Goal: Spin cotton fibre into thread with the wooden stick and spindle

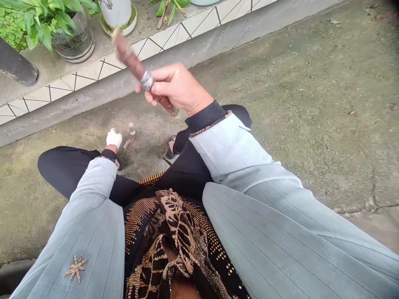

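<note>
My right hand (pixel 174 85) is raised in front of me, fingers wrapped round a rusty brown bolt or rod (pixel 131 58) with a metal nut or washer near my fingertips. The rod points up and to the left and is blurred by motion. My left hand (pixel 114 138), in a white glove, is low near the concrete ground, fingers bunched; whether it holds anything I cannot make out. Just right of it a second small rusty bolt (pixel 130 136) stands or lies on the ground.
I squat on a mossy concrete floor (pixel 311 104). A tiled ledge (pixel 87 70) runs across the back, with a glass pot of green plants (pixel 73 35), a white pot (pixel 116 14) and a dark pipe (pixel 15 64) on it.
</note>
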Available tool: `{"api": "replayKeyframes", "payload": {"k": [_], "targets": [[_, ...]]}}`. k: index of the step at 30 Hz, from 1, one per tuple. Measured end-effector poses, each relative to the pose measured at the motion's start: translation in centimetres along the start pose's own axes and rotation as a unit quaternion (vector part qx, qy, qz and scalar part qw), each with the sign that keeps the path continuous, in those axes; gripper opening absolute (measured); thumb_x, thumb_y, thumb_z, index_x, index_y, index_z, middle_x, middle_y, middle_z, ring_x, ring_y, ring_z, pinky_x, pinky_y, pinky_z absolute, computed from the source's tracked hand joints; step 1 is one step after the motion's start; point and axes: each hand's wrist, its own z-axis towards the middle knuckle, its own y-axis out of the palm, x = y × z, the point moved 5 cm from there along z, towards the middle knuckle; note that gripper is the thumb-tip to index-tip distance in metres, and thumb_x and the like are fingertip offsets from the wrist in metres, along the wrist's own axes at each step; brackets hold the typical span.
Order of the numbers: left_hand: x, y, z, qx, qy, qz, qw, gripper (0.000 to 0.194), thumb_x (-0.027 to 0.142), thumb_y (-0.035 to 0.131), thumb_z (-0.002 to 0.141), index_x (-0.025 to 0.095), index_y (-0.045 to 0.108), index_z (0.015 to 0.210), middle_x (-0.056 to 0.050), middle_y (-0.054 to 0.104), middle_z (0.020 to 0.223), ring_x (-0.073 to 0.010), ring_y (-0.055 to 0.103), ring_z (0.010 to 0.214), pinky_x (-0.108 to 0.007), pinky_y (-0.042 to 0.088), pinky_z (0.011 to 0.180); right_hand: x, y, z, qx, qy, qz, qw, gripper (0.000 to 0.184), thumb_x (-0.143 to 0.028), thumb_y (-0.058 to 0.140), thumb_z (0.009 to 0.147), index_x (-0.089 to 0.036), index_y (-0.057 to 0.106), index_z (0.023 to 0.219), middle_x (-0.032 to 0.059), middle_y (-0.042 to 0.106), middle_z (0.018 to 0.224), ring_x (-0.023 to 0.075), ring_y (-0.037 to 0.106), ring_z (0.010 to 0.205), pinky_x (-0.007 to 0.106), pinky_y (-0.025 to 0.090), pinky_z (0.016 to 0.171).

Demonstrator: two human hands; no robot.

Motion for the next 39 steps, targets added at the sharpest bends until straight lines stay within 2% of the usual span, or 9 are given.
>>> {"api": "replayKeyframes", "payload": {"k": [3, 9, 15, 20, 28, 32, 35, 37, 39], "targets": [[4.3, -1.6, 0.3, 0.115, 0.059, -0.094, 0.987, 0.049, 0.054, 0.069, 0.094, 0.019, 0.064, 0.129, -0.015, 0.076, 0.126, -0.0285, 0.07, 0.13, -0.042, 0.053, 0.115, 1.9, 2.4, 0.8, -0.037, 0.099, -0.012, 0.994, 0.009, -0.011, 0.071, 0.088, -0.018, 0.075, 0.089, -0.0019, 0.067, 0.074, 0.0089, 0.057, 0.066, 0.019, 0.051, 0.065], [13.6, -3.4, -1.1, 0.068, 0.197, -0.245, 0.947, 0.05, 0.067, 0.06, 0.102, 0.021, 0.068, 0.118, -0.003, 0.072, 0.08, -0.0175, 0.073, 0.075, -0.031, 0.059, 0.075, 1.9, 0.9, 3.2, 0.106, 0.096, -0.007, 0.99, 0.006, -0.027, 0.073, 0.096, -0.023, 0.073, 0.092, -0.0001, 0.068, 0.074, 0.0136, 0.061, 0.071, 0.024, 0.053, 0.066], [13.4, -4.0, -0.8, -0.073, 0.173, -0.191, 0.963, 0.053, 0.071, 0.073, 0.09, 0.018, 0.07, 0.095, 0.003, 0.056, 0.058, -0.0122, 0.053, 0.051, -0.027, 0.051, 0.058, 1.0, 0.0, 3.7, 0.128, 0.125, -0.078, 0.981, 0.017, -0.042, 0.07, 0.096, -0.025, 0.073, 0.097, 0.0036, 0.072, 0.08, 0.0177, 0.068, 0.083, 0.027, 0.055, 0.073], [15.8, -4.4, -0.4, -0.086, 0.171, -0.128, 0.973, 0.039, 0.057, 0.074, 0.091, 0.019, 0.068, 0.084, 0.005, 0.046, 0.053, -0.01, 0.036, 0.046, -0.027, 0.037, 0.049, 0.3, 0.2, 4.9, 0.113, 0.113, -0.089, 0.983, 0.02, -0.044, 0.07, 0.095, -0.025, 0.074, 0.095, 0.0054, 0.076, 0.089, 0.0188, 0.069, 0.089, 0.028, 0.055, 0.077], [16.6, -8.8, 0.6, 0.078, 0.156, 0.019, 0.985, 0.022, 0.029, 0.055, 0.098, 0.019, 0.071, 0.086, 0.002, 0.051, 0.056, -0.0136, 0.046, 0.052, -0.028, 0.038, 0.056, 0.0, -2.5, 7.9, 0.188, 0.055, 0.04, 0.98, 0.02, -0.021, 0.06, 0.105, -0.017, 0.066, 0.087, -0.0005, 0.053, 0.078, 0.0098, 0.051, 0.068, 0.021, 0.044, 0.057], [17.2, -7.8, -0.9, -0.01, 0.17, 0.081, 0.982, 0.023, 0.026, 0.053, 0.095, 0.018, 0.075, 0.095, 0.0, 0.062, 0.064, -0.0155, 0.058, 0.059, -0.03, 0.048, 0.064, 0.2, -2.7, 8.1, 0.171, 0.102, -0.058, 0.978, 0.022, -0.022, 0.058, 0.107, -0.017, 0.063, 0.086, -0.0002, 0.053, 0.074, 0.0108, 0.048, 0.068, 0.022, 0.041, 0.062], [18.7, -7.1, -2.7, -0.068, 0.201, 0.141, 0.967, 0.022, 0.026, 0.056, 0.092, 0.018, 0.077, 0.095, -0.002, 0.069, 0.073, -0.017, 0.064, 0.069, -0.031, 0.052, 0.074, 0.5, -2.3, 7.9, 0.125, 0.163, -0.353, 0.913, 0.021, -0.016, 0.056, 0.101, -0.017, 0.059, 0.08, 0.0028, 0.055, 0.076, 0.0133, 0.047, 0.07, 0.028, 0.036, 0.067], [19.4, -8.0, -3.3, -0.043, 0.213, 0.167, 0.962, 0.023, 0.026, 0.054, 0.092, 0.018, 0.075, 0.09, -0.003, 0.072, 0.078, -0.0181, 0.065, 0.074, -0.033, 0.052, 0.079, 1.4, -1.7, 7.3, -0.005, 0.237, -0.547, 0.802, 0.017, -0.015, 0.061, 0.097, -0.015, 0.064, 0.08, 0.0061, 0.06, 0.078, 0.0158, 0.048, 0.073, 0.031, 0.034, 0.071], [19.4, -9.4, -3.3, -0.006, 0.212, 0.184, 0.96, 0.023, 0.026, 0.053, 0.091, 0.018, 0.073, 0.084, -0.004, 0.073, 0.08, -0.0185, 0.064, 0.077, -0.034, 0.051, 0.081, 2.5, -0.7, 6.0, -0.197, 0.301, -0.559, 0.747, 0.015, -0.014, 0.063, 0.096, -0.014, 0.069, 0.083, 0.0042, 0.061, 0.074, 0.0153, 0.05, 0.07, 0.031, 0.034, 0.071]]}}
